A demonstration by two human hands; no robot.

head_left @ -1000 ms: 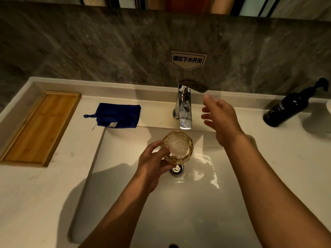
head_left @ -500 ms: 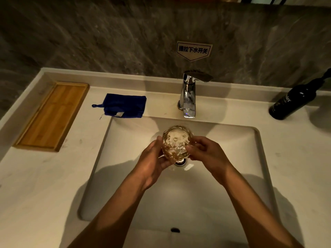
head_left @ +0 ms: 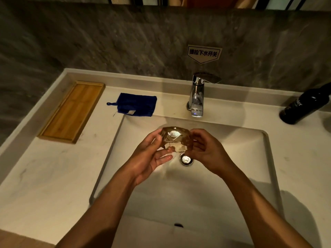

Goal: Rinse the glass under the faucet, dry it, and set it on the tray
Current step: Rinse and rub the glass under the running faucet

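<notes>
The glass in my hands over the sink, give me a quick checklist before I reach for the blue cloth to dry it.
1. Hold on the glass: ok, left hand and right hand each have a grip on one side.
2. Glass over the sink basin, so drips fall inside: ok.
3. Faucet off: ok, no stream shows at the spout.
4. Glass emptied of water: cannot tell, glare and blur hide the inside.
5. Blue cloth free to pick up: ok, it lies alone on the counter left of the faucet.
6. Wooden tray ready: ok, nothing on it.
</notes>
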